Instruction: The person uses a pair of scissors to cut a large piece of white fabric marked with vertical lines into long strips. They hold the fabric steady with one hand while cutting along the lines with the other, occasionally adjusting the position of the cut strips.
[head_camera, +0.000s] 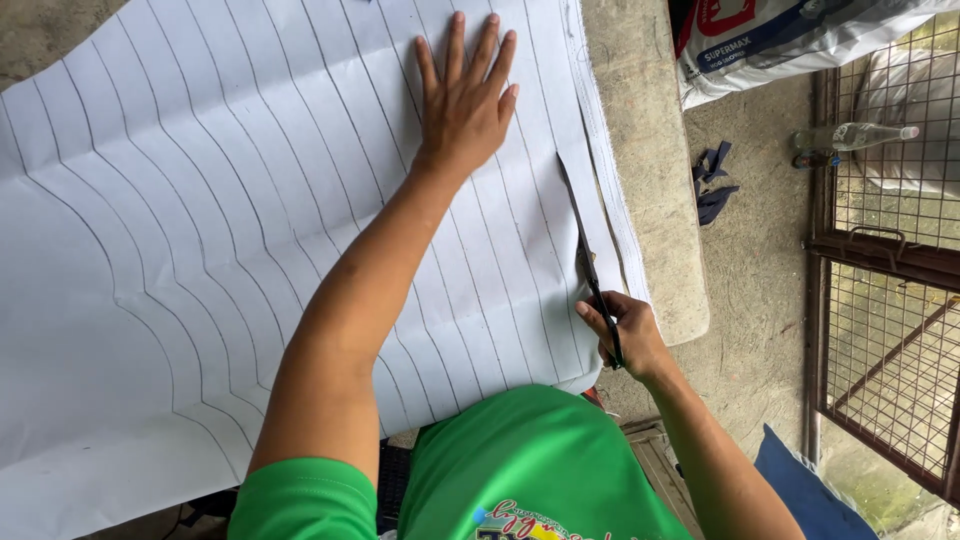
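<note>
Head view: our left hand (465, 100) lies flat, fingers spread, on the white lined fabric (200, 230) at upper centre, gripping nothing. Our right hand (625, 335), at lower right of centre, is closed around the scissors (585, 255), blades pointing up the frame along the fabric's right edge. The sheet covers the left and centre of the concrete table (655, 150). Risk, as we judge it: the cut drifts off its line if the sheet slips under the palm, and the trimmed strip could snag the blades. Table edge is just right of the blades; open floor (760, 250) lies beyond.
</note>
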